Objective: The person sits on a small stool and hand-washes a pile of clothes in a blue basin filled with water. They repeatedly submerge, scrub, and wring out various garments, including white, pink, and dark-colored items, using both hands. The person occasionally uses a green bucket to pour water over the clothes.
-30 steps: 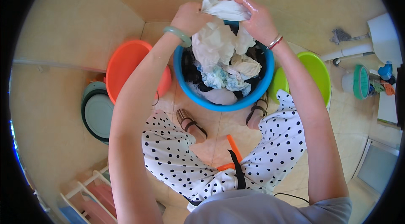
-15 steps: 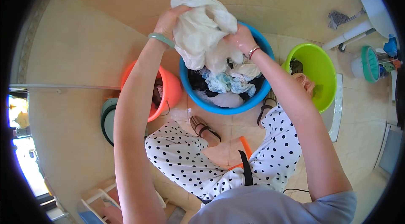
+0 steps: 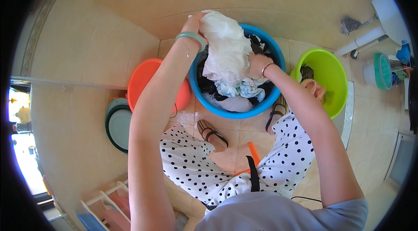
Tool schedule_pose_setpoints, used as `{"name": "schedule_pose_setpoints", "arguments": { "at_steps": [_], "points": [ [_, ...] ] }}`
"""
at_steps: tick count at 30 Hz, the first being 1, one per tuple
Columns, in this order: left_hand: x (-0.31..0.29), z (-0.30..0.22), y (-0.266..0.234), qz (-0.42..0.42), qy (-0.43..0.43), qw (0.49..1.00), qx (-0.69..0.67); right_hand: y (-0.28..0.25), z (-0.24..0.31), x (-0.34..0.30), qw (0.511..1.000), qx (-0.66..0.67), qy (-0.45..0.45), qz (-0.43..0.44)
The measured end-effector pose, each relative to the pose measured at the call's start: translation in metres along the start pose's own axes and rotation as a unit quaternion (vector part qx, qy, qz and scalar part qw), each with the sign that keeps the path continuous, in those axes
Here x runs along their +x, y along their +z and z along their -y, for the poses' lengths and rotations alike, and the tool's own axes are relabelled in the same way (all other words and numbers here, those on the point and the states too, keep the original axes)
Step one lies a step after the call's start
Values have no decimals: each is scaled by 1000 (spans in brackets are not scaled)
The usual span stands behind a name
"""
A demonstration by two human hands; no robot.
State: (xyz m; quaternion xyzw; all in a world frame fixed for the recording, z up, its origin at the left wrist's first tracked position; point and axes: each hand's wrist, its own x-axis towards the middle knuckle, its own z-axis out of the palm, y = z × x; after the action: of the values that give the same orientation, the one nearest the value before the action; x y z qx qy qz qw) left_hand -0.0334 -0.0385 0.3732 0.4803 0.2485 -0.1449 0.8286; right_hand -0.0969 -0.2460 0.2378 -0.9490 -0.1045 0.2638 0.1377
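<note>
Between my hands a wet white garment (image 3: 224,44) hangs bunched over the blue tub (image 3: 261,111). My left hand (image 3: 194,25), with a pale green bangle at the wrist, grips its upper left edge. Lower on the right side, my right hand (image 3: 257,63) is closed on the same cloth. Inside the tub, a light blue patterned cloth (image 3: 244,89) and a pale grey cloth (image 3: 236,104) lie among dark clothes (image 3: 205,84) and suds. The garment's lower end touches or nearly touches this laundry; I cannot tell which.
An orange-red bucket (image 3: 143,74) stands left of the tub, partly behind my left forearm. To the right is a lime green bucket (image 3: 335,87) holding a peach cloth (image 3: 314,89) and a dark one. Stacked green-grey basins (image 3: 119,128) sit against the left wall.
Both hands have come down toward the tub, lowering the white garment. My left hand has also shifted right, and the cloth now hangs longer and less spread.
</note>
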Motion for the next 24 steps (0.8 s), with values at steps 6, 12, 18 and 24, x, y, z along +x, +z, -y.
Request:
{"name": "schedule_pose_setpoints", "arguments": {
  "at_steps": [6, 12, 18, 24],
  "points": [
    [-11, 8, -3, -32, -16, 991, -127, 32, -5, -12, 955, 236, -174, -42],
    [18, 27, -65, 15, 0, 990, -141, -5, 12, -14, 872, 464, -127, -90],
    [-10, 46, -68, 137, 265, 861, 411, -53, 48, -28, 826, 482, -206, -205],
    [-57, 44, -13, 59, 416, 642, 642, -72, 53, -35, 754, 580, -284, -123]
  ]
}}
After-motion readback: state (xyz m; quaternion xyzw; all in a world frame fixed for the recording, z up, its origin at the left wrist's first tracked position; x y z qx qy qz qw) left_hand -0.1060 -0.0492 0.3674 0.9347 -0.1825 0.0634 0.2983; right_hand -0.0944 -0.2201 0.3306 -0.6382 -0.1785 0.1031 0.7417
